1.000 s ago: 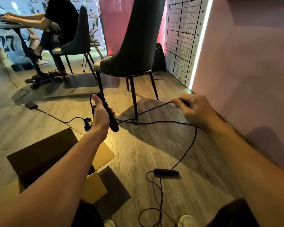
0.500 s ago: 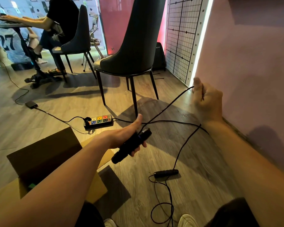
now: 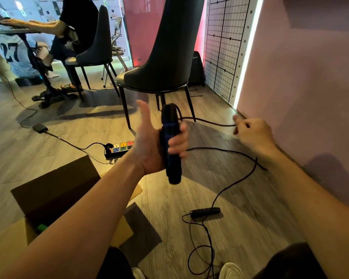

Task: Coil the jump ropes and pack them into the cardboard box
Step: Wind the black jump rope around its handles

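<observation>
Head view: the left hand (image 3: 149, 146) has swung the handle (image 3: 170, 146) up from the low, slanted hold of half a second ago. The handle now stands nearly upright in front of the chair (image 3: 165, 57), with the fingers curled round its middle and the thumb sticking straight up, off the grip. The right hand (image 3: 254, 135) has dropped from its raised position. It is now level with the handle, near the wall, and pinches the rope (image 3: 210, 122) between thumb and curled fingers.

The rope leaves the top of the handle, runs across to that pinch, and sags in a second strand back under the left hand. From there it trails down to the second handle (image 3: 205, 212), which lies on the floor (image 3: 240, 228) about where it lay before, with loose loops beyond it near the shoes.

Taken together, the swing of the handle and the drop of the right hand look like one turn of winding, but only a turn or so seems gathered and most of the rope is still slack on the floor. The box (image 3: 54, 188) stands open at lower left, well apart from this rope, with something green inside. Packing is still some way off.
</observation>
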`<action>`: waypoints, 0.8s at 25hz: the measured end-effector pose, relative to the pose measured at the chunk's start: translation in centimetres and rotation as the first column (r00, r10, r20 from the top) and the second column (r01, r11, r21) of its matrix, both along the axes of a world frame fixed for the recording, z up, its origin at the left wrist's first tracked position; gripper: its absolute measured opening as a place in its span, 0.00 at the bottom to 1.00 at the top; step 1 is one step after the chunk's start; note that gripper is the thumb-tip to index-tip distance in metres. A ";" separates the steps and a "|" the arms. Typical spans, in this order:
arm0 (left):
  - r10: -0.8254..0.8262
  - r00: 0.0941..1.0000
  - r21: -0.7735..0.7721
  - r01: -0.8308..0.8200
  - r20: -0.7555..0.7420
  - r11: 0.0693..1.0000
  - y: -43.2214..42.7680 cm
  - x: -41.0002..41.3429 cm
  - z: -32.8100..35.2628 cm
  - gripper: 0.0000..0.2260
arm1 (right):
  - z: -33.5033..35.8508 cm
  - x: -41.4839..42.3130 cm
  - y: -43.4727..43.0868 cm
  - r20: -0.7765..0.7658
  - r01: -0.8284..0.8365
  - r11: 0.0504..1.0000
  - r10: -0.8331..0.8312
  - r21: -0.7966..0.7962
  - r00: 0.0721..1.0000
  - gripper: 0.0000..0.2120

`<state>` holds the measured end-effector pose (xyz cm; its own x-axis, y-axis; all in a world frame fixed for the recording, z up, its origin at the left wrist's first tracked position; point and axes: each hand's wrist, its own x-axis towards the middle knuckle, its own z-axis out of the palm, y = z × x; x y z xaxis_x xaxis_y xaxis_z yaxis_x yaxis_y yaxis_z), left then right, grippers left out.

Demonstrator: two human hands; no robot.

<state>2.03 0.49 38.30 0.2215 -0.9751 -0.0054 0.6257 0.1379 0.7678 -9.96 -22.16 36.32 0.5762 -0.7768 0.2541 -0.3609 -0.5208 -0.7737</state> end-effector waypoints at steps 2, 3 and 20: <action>0.186 0.969 -0.097 -0.203 -0.165 0.974 -0.1 0.5 -0.1 0.45 | -0.3 0.0 0.7 -0.156 -0.128 0.988 0.140 0.083 0.978 0.23; 0.249 0.942 -0.122 -0.281 -0.224 0.952 -0.2 0.8 -0.3 0.45 | -0.5 0.2 0.8 -0.199 -0.172 0.981 0.188 0.093 0.962 0.22; 0.563 0.485 -0.058 -0.722 0.669 0.690 -1.3 2.6 -2.0 0.33 | 2.6 0.5 6.8 -0.016 -0.705 0.705 0.708 0.075 0.706 0.09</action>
